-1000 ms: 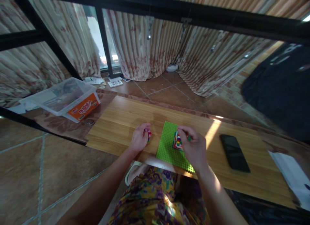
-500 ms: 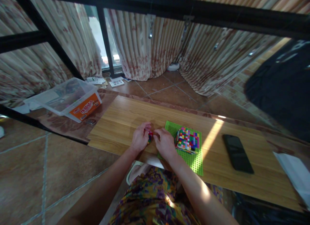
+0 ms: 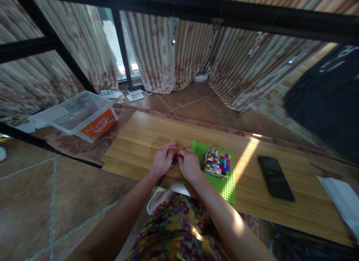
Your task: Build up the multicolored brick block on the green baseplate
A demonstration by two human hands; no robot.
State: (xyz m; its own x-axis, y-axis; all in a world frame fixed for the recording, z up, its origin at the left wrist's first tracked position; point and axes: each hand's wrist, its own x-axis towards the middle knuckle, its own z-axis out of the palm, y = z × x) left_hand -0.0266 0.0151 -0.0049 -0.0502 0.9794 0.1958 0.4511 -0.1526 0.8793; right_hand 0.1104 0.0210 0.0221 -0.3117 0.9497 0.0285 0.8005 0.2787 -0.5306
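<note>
Both hands meet over the wooden board, left of the green baseplate [image 3: 220, 191]. Small coloured toy bricks [image 3: 174, 162] show between them, mostly covered by fingers. My left hand [image 3: 163, 160] is closed around these bricks from the left. My right hand [image 3: 189, 164] pinches at the same cluster from the right, its fingertips touching the left hand's; what exactly they grip is hidden. On the baseplate stands a block built of many-coloured bricks [image 3: 215, 161], just right of my right hand.
A black phone [image 3: 276, 178] lies on the wooden board [image 3: 157, 128] at the right, near white paper [image 3: 340, 201]. To the left stands a clear plastic box [image 3: 73, 118] with an orange label. Striped curtains [image 3: 159, 51] hang behind a dark metal bar [image 3: 196, 10].
My right hand has shifted slightly left, closer to the left hand. The red brick that showed between the fingers is now more covered.
</note>
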